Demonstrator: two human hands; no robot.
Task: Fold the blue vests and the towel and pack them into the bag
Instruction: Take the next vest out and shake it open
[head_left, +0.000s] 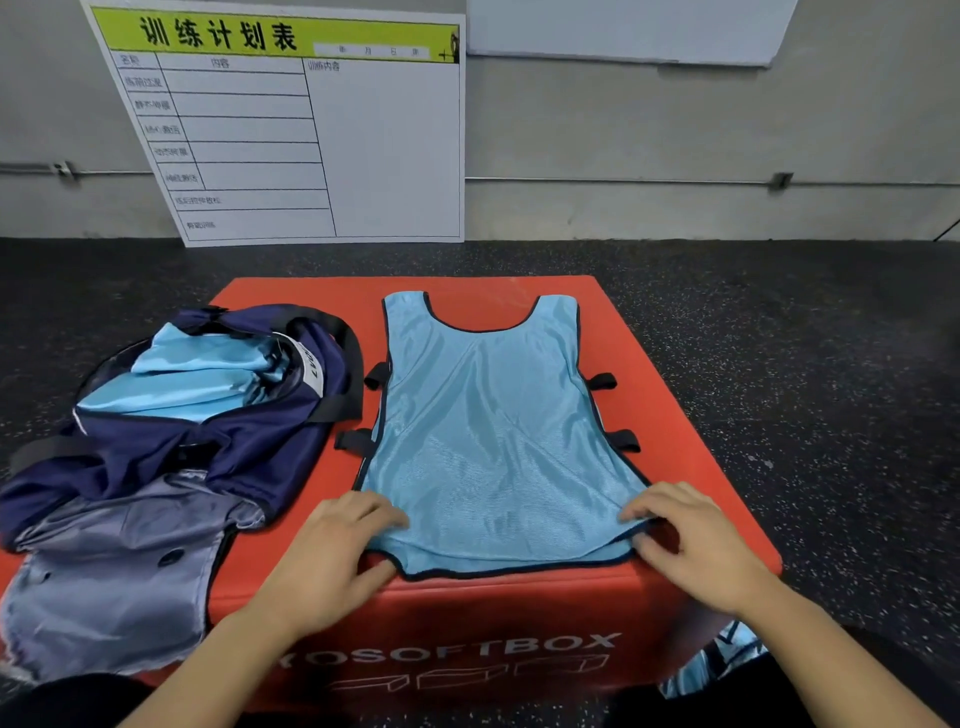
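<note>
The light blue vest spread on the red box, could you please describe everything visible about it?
The light blue vest is shiny mesh with dark trim and black side straps. It lies flat, neckline away from the person, on the red box, right of the navy bag. The left hand and right hand pinch its near hem corners.

One head-worn wide view looks forward and down, close over the red box (675, 364), wall beyond

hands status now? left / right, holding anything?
Left hand: pinches the near-left hem corner of the light blue mesh vest lying flat on the red soft box.
Right hand: pinches the vest's near-right hem corner.
</note>
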